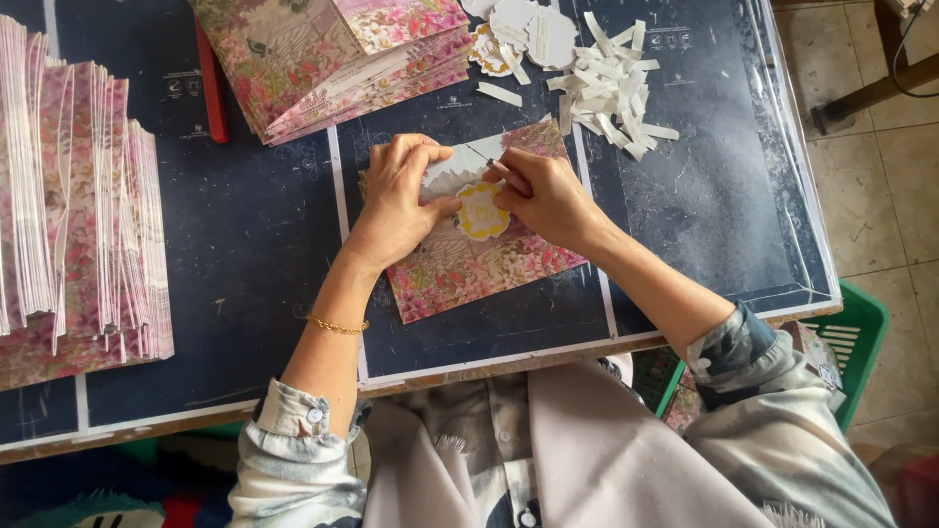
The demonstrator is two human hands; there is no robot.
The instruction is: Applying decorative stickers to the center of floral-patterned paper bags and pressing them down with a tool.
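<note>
A floral-printed folded card [469, 269] lies on the dark table [245, 244] in front of me. On its middle sits a small yellow and white scalloped sticker label [482, 209]. My left hand [399, 200] rests on the card's left part, thumb touching the label's left edge. My right hand [544, 196] presses on the card from the right, fingertips pinching at the label's upper right edge.
A stack of floral cards [342, 54] lies at the top centre. A tall row of upright cards [78, 205] stands at the left. White paper strips [611, 88] and label sheets [528, 29] are piled top right. A green basket [856, 342] sits below the table's right edge.
</note>
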